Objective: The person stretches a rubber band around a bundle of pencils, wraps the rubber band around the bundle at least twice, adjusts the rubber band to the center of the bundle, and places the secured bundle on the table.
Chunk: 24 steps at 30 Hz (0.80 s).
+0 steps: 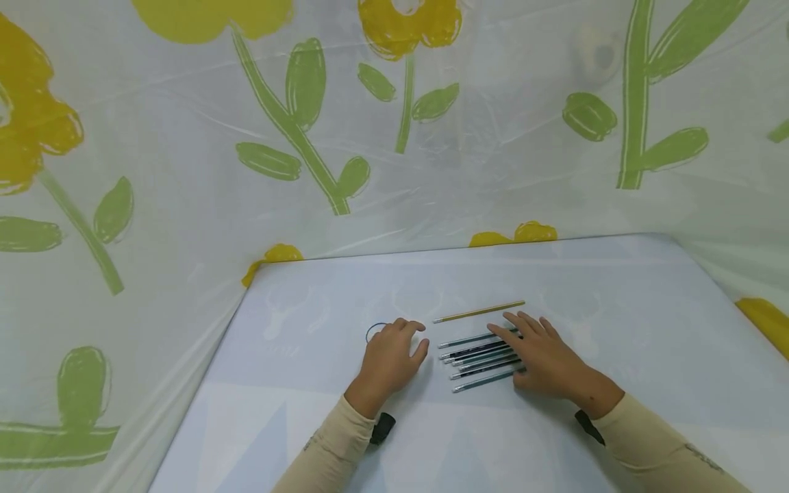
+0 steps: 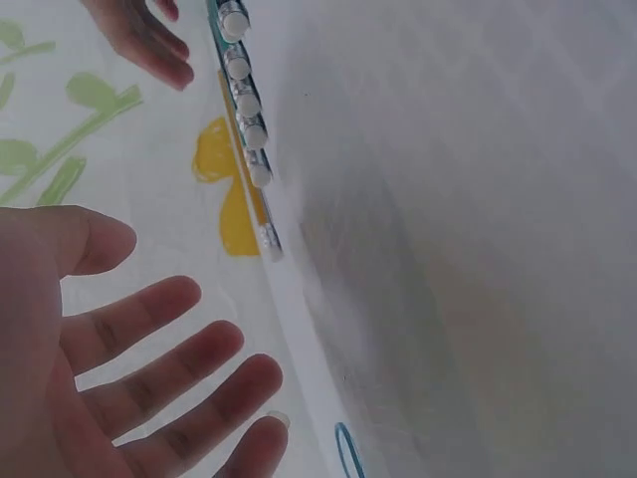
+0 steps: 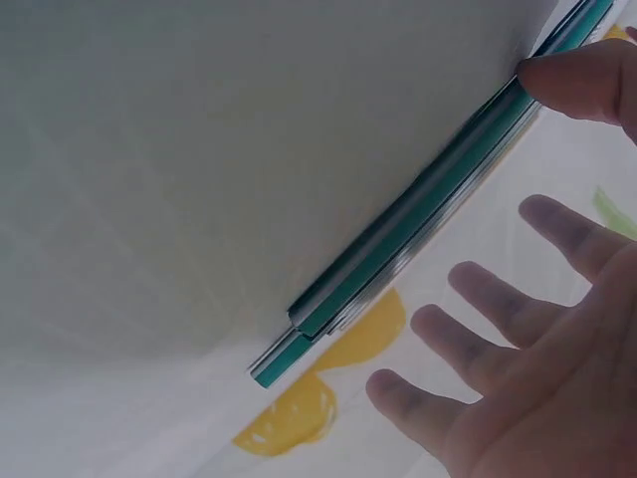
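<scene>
Several green and dark pencils (image 1: 481, 361) with white erasers lie side by side on the table, their eraser ends towards the left hand. My right hand (image 1: 548, 359) is over their far ends with its fingers spread; in the right wrist view its thumb (image 3: 577, 88) is right at the pencils (image 3: 428, 214). A single yellow pencil (image 1: 479, 312) lies apart, behind the bunch. To the left, my left hand (image 1: 390, 359) holds nothing, its fingers loosely spread in the left wrist view. A thin blue ring (image 1: 368, 330), like a rubber band, lies just behind it, partly hidden by the fingers.
The white table (image 1: 296, 438) has a faint pale pattern and ends at a back edge. Behind it hangs a white curtain (image 1: 185, 171) printed with yellow flowers and green stems, which also runs down the left and right sides.
</scene>
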Each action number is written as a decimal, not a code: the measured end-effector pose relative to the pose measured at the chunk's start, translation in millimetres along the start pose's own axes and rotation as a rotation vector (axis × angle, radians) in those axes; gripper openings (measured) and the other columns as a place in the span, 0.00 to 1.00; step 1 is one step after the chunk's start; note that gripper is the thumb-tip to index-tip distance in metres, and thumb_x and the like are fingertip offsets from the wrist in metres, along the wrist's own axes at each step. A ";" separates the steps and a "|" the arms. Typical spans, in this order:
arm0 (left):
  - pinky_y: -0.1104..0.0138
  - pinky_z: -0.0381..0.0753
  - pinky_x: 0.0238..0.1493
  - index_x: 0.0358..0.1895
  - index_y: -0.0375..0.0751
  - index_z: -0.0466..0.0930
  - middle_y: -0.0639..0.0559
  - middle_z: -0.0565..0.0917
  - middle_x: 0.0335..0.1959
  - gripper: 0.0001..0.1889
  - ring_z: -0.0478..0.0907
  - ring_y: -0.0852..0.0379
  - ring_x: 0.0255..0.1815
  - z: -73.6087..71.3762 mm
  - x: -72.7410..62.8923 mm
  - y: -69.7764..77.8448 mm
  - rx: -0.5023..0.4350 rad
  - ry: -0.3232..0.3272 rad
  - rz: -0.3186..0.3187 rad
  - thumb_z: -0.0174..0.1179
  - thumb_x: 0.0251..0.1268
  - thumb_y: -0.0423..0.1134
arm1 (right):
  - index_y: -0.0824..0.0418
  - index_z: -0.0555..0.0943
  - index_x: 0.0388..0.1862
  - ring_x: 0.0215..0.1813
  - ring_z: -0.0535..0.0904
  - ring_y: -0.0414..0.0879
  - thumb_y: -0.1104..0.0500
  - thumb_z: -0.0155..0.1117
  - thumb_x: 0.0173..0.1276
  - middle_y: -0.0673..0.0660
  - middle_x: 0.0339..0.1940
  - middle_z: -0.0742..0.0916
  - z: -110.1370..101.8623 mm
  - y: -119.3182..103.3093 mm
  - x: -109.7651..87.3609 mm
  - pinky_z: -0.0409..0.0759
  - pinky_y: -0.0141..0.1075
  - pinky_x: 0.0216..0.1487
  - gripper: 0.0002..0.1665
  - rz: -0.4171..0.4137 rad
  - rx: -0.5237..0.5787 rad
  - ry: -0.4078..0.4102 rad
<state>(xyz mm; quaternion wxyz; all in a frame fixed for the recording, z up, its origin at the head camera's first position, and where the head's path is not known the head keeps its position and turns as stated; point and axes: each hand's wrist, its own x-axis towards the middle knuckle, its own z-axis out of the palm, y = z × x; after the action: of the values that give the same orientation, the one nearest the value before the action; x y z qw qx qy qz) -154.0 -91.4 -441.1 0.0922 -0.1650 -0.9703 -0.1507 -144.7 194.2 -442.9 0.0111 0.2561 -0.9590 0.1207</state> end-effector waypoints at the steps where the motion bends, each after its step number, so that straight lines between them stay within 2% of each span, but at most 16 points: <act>1: 0.57 0.83 0.42 0.52 0.49 0.84 0.50 0.85 0.50 0.14 0.84 0.50 0.46 0.0 -0.3 0.2 -0.002 -0.006 -0.002 0.59 0.71 0.49 | 0.53 0.67 0.75 0.74 0.63 0.70 0.61 0.76 0.49 0.67 0.74 0.70 0.3 -0.2 1.3 0.60 0.70 0.69 0.52 -0.002 -0.003 0.000; 12: 0.60 0.81 0.38 0.51 0.50 0.84 0.51 0.86 0.48 0.13 0.84 0.51 0.43 3.8 -0.4 2.4 0.000 -0.029 0.077 0.62 0.69 0.49 | 0.53 0.67 0.75 0.74 0.64 0.66 0.59 0.74 0.52 0.66 0.74 0.70 5.4 1.3 18.4 0.59 0.70 0.70 0.50 0.025 0.005 -0.041; 20: 0.59 0.81 0.46 0.55 0.52 0.83 0.54 0.85 0.51 0.20 0.83 0.53 0.49 8.1 -2.0 5.3 0.020 -0.128 0.160 0.68 0.62 0.53 | 0.54 0.65 0.76 0.76 0.61 0.65 0.55 0.76 0.53 0.65 0.76 0.68 7.9 4.4 28.9 0.57 0.71 0.70 0.51 0.031 0.019 -0.080; 24: 0.60 0.81 0.49 0.57 0.53 0.82 0.55 0.84 0.52 0.24 0.81 0.54 0.53 11.9 -2.1 8.8 0.028 -0.184 0.169 0.70 0.59 0.56 | 0.54 0.65 0.77 0.77 0.60 0.65 0.54 0.75 0.54 0.66 0.77 0.67 7.8 5.5 32.1 0.55 0.72 0.71 0.51 0.042 0.026 -0.113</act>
<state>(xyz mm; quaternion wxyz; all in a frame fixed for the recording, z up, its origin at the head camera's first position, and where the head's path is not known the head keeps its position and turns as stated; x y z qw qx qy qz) -150.5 -80.3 -450.4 0.0174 -0.2580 -0.9594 -0.1129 -175.0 181.2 -449.0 -0.0490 0.2427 -0.9616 0.1184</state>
